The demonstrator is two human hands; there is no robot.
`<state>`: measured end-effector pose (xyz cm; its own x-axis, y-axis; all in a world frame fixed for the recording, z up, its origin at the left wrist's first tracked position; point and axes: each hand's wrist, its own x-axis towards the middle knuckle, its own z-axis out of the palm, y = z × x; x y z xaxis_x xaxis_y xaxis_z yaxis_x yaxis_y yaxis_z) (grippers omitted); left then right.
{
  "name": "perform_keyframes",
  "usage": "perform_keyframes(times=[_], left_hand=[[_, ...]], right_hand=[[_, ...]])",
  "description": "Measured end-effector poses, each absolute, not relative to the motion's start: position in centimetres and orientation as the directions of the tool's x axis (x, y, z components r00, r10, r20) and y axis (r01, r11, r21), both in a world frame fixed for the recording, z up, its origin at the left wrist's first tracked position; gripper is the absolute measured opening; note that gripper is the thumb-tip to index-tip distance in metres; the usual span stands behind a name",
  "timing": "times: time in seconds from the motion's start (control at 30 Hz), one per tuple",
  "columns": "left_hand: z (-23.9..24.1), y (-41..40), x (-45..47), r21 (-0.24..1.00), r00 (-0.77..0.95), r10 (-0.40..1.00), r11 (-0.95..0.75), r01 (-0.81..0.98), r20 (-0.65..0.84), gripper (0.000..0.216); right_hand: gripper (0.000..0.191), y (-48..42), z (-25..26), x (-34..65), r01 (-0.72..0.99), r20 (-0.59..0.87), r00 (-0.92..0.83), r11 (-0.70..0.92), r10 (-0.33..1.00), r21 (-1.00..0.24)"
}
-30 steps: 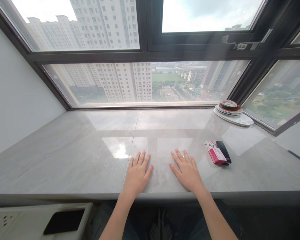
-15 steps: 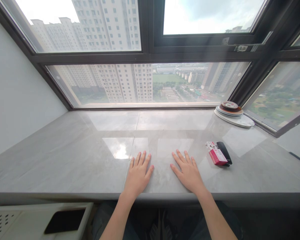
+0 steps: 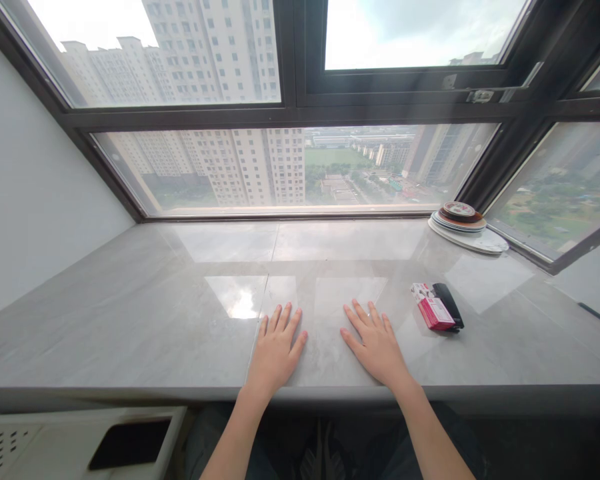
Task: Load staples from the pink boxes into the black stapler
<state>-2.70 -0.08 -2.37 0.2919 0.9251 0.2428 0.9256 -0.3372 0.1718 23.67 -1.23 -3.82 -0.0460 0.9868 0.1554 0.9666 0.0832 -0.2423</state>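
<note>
My left hand lies flat, palm down, on the grey marbled sill, its fingers spread and pointing at the window. Palm down to its right, my right hand also rests with fingers apart. Neither holds anything. To the right of my right hand, and not touched by it, sit a small pink-and-white box and a black stapler, side by side and touching.
A stack of round plates or mats stands in the far right corner by the dark window frame. At the lower left, below the sill's front edge, a black phone-like slab lies on a pale surface.
</note>
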Motion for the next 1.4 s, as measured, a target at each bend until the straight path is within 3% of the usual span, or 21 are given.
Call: perform_keyframes(times=[0.73, 0.87, 0.97, 1.07, 1.2, 1.27, 1.3, 1.4], left_hand=[[-2.4, 0.0, -2.8, 0.194, 0.296, 0.925, -0.344, 0.919, 0.240, 0.054], [-2.5, 0.1, -2.8, 0.210, 0.298, 0.922, -0.351, 0.912, 0.247, 0.054], [-2.5, 0.1, -2.8, 0.222, 0.300, 0.919, -0.357, 0.907, 0.255, 0.054], [-2.5, 0.1, -2.8, 0.233, 0.301, 0.917, -0.363, 0.902, 0.262, 0.053], [-2.5, 0.1, -2.8, 0.234, 0.306, 0.915, -0.368, 0.900, 0.263, 0.053], [-2.5, 0.1, -2.8, 0.239, 0.303, 0.915, -0.367, 0.899, 0.265, 0.053], [-2.5, 0.1, -2.8, 0.245, 0.300, 0.916, -0.366, 0.898, 0.267, 0.053], [-2.5, 0.2, -2.6, 0.265, 0.291, 0.916, -0.363, 0.893, 0.276, 0.053]], right_hand=[[0.060, -1.3, -3.8, 23.7, 0.960, 0.177, -0.051, 0.097, 0.983, -0.264], [0.059, -1.1, -3.7, 23.5, 0.937, 0.205, -0.048, 0.116, 0.977, -0.330], [0.056, -0.6, -2.3, 24.4, 0.854, 0.231, -0.031, 0.146, 0.972, -0.499], [0.055, 0.3, -0.1, 28.6, 0.727, 0.314, 0.102, 0.145, 0.944, -0.671], [0.058, 1.3, 1.8, 39.5, 0.734, 0.437, 0.440, -0.035, 0.785, -0.678], [0.064, 1.5, 1.6, 44.8, 0.707, 0.350, 0.561, -0.214, 0.751, -0.674], [0.065, 1.5, 1.3, 46.8, 0.663, 0.234, 0.570, -0.273, 0.788, -0.697], [0.065, 1.4, 0.1, 48.9, 0.502, -0.131, 0.424, -0.353, 0.896, -0.789]])
